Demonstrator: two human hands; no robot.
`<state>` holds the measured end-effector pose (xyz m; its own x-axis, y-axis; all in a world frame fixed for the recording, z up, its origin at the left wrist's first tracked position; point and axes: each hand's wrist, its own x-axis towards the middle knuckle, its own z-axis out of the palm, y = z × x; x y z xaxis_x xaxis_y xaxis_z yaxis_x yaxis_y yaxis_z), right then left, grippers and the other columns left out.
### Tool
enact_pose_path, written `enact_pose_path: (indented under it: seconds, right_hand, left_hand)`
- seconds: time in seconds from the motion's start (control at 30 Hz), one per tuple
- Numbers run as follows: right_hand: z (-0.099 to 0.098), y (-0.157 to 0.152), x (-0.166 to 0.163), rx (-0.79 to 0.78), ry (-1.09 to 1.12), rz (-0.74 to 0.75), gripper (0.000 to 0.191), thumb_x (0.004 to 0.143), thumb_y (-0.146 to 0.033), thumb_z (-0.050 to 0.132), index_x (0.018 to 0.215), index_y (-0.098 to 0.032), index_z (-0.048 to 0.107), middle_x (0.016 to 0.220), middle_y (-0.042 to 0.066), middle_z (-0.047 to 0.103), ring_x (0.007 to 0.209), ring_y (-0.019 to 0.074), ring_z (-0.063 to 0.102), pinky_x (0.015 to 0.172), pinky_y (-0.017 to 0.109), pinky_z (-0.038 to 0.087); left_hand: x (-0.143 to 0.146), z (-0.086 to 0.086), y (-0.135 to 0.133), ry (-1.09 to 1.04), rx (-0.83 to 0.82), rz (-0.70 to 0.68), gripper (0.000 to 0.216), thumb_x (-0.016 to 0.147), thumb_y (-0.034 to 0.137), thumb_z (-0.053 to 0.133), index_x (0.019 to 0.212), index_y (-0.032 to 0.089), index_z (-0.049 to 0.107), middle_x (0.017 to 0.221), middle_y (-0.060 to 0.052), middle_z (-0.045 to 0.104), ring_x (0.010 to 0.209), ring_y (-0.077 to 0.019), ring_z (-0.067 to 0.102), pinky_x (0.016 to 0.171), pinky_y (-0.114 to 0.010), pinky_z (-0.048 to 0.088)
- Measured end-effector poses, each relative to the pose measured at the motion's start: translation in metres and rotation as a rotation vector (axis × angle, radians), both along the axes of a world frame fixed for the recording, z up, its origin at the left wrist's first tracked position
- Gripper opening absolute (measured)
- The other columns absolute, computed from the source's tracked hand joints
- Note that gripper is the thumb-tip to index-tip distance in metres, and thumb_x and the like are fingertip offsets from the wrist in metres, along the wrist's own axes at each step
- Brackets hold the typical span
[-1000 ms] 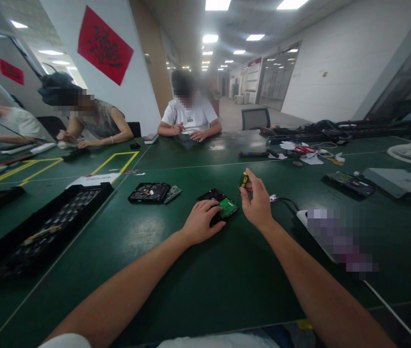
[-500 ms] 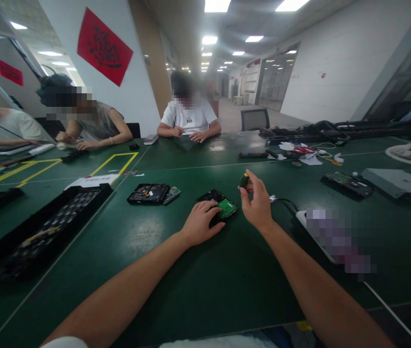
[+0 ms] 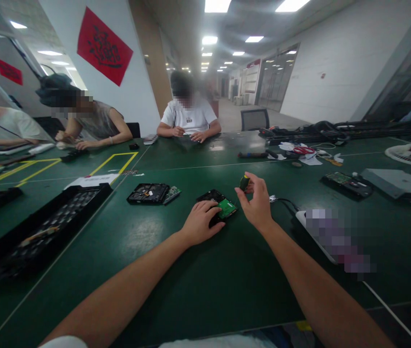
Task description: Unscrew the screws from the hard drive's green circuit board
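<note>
A hard drive (image 3: 228,209) with a green circuit board lies on the table in front of me. My left hand (image 3: 202,221) grips it, fingers over the top and thumb along the near edge. Just right of the drive, my right hand (image 3: 256,200) pinches the green and yellow handle of a small screwdriver (image 3: 244,182) held upright. The screwdriver's tip is too fine to make out, so contact with the drive cannot be told. Further left lies another hard drive (image 3: 147,193), with a loose circuit board (image 3: 172,195) against its right side.
A long black tray (image 3: 56,220) holding parts stands to the left. On the right are a white power strip (image 3: 316,237) with a cable, a drive-like device (image 3: 346,185) and a grey box (image 3: 397,183). Across the green table (image 3: 176,285) sits a person (image 3: 190,116); others work at left.
My right thumb and fingers have shifted slightly around the screwdriver handle, the thumb now further left. My left hand and the hard drive have stayed in place.
</note>
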<state>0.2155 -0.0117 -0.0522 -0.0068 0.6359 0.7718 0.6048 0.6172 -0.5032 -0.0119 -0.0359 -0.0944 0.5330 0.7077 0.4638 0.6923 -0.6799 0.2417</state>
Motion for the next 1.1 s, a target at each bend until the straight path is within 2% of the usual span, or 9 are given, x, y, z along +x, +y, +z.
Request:
enact_pose_path:
  seconds: [0.17, 0.37, 0.6, 0.77, 0.93, 1.1]
  right_hand:
    - [0.0021, -0.0013, -0.0007, 0.007, -0.032, -0.017, 0.051, 0.094, -0.031, 0.057, 0.143, -0.026, 0.044, 0.114, 0.011, 0.054, 0.095, 0.0241, 0.059, 0.083, 0.044, 0.058]
    - [-0.0005, -0.0003, -0.0012, -0.015, -0.043, -0.009, 0.055, 0.096, -0.028, 0.052, 0.148, -0.025, 0.037, 0.120, 0.012, 0.056, 0.099, 0.0244, 0.060, 0.091, 0.047, 0.055]
    - [0.0014, -0.0006, -0.0005, -0.005, -0.008, 0.003, 0.053, 0.094, -0.033, 0.058, 0.144, -0.027, 0.043, 0.117, 0.011, 0.055, 0.092, 0.0223, 0.061, 0.082, 0.042, 0.059]
    - [0.0019, -0.0016, -0.0006, -0.007, -0.045, -0.002, 0.051, 0.095, -0.032, 0.054, 0.145, -0.028, 0.043, 0.113, 0.010, 0.056, 0.092, 0.0232, 0.061, 0.086, 0.045, 0.058]
    - [-0.0009, -0.0008, -0.0010, -0.029, -0.030, 0.015, 0.056, 0.097, -0.031, 0.049, 0.150, -0.026, 0.035, 0.119, 0.012, 0.057, 0.095, 0.0244, 0.061, 0.090, 0.047, 0.056]
    - [-0.0007, -0.0007, -0.0009, -0.040, -0.021, 0.029, 0.053, 0.096, -0.034, 0.053, 0.147, -0.026, 0.040, 0.118, 0.012, 0.057, 0.094, 0.0235, 0.061, 0.087, 0.045, 0.057]
  left_hand:
    - [0.0005, 0.0011, -0.0006, 0.001, 0.000, 0.006, 0.048, 0.086, 0.050, 0.063, 0.126, 0.023, 0.062, 0.132, -0.010, 0.059, 0.123, -0.0305, 0.053, 0.106, -0.051, 0.041]
    - [0.0008, 0.0020, -0.0009, 0.003, 0.005, 0.006, 0.047, 0.087, 0.050, 0.063, 0.125, 0.022, 0.062, 0.132, -0.010, 0.059, 0.123, -0.0300, 0.053, 0.107, -0.050, 0.040]
    - [0.0002, -0.0001, 0.0002, 0.003, 0.003, 0.005, 0.048, 0.086, 0.051, 0.063, 0.125, 0.023, 0.062, 0.132, -0.010, 0.059, 0.123, -0.0301, 0.053, 0.107, -0.051, 0.041]
    - [0.0003, -0.0018, 0.0014, 0.003, 0.009, 0.007, 0.048, 0.087, 0.052, 0.062, 0.126, 0.023, 0.061, 0.132, -0.010, 0.059, 0.122, -0.0297, 0.053, 0.106, -0.050, 0.041]
    - [0.0005, 0.0000, -0.0003, 0.007, 0.004, 0.006, 0.047, 0.087, 0.051, 0.061, 0.125, 0.023, 0.062, 0.132, -0.010, 0.059, 0.123, -0.0300, 0.053, 0.107, -0.050, 0.040]
    - [0.0008, 0.0022, -0.0019, 0.011, -0.005, 0.008, 0.047, 0.087, 0.051, 0.061, 0.125, 0.023, 0.062, 0.133, -0.010, 0.059, 0.124, -0.0305, 0.052, 0.107, -0.051, 0.040]
